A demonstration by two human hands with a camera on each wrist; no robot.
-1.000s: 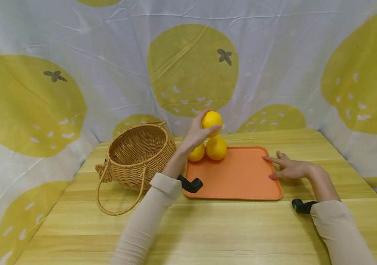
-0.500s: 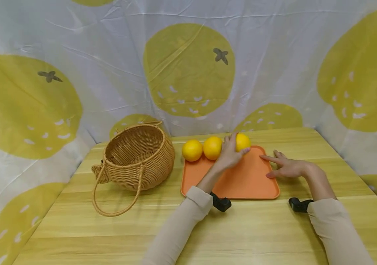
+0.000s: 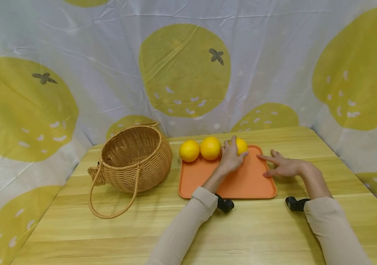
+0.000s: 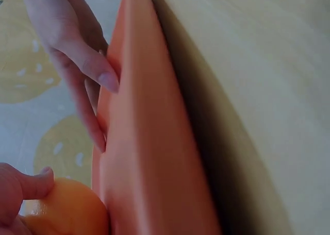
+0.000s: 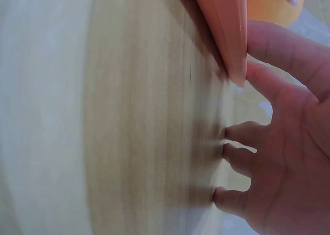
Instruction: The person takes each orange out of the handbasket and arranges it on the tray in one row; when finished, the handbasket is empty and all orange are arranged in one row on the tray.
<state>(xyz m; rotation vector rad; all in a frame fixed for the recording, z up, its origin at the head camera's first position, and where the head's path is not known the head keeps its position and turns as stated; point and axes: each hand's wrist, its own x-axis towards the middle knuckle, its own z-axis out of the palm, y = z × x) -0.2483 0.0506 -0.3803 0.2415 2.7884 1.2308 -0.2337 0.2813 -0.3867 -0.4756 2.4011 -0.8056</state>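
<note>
Cupping the third orange at the tray's far edge

Wrapping our left hand (image 3: 230, 156) round the rightmost orange (image 3: 241, 145), we have fingers and thumb curled on it as it sits on the orange tray (image 3: 241, 184), at the far rim. Our right hand (image 3: 282, 166) lies flat and relaxed, grasping nothing, fingertips touching the tray's right edge. Two more oranges (image 3: 199, 149) sit touching each other at the far left corner, close beside the held one. Off to the left the wicker basket (image 3: 134, 159) stands on the counter (image 3: 108, 235), handle flopped forward. The risk, as we judge it: round fruit this near the rim could roll off toward the backdrop cloth (image 3: 274, 66) if the grip loosens carelessly, or nudge its neighbours out of line.
</note>
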